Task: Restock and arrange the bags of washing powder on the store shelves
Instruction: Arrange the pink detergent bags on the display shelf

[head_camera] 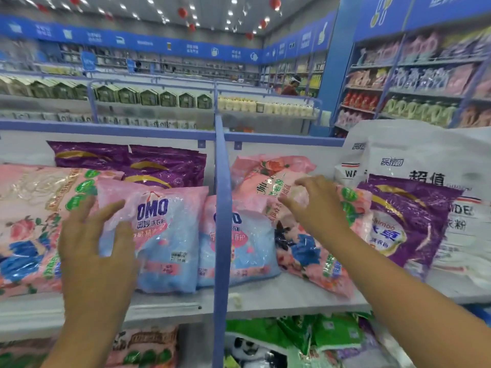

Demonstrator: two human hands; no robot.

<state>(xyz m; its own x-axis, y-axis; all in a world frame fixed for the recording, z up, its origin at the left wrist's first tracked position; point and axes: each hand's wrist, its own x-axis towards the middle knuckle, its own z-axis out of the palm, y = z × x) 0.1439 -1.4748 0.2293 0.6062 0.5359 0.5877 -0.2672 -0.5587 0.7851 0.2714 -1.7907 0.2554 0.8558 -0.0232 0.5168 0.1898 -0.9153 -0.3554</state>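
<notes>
My left hand (95, 251) is nearest, fingers spread and nearly straight, thumb resting against the pink-and-blue plastic OMO washing powder bag (159, 235) standing on the grey shelf (265, 296) left of the blue upright divider (221, 208). My right hand (316, 205) reaches past the divider, fingers curled onto the top of a pink rose-printed powder bag (300, 235). A purple powder bag (403, 221) leans just beside it.
</notes>
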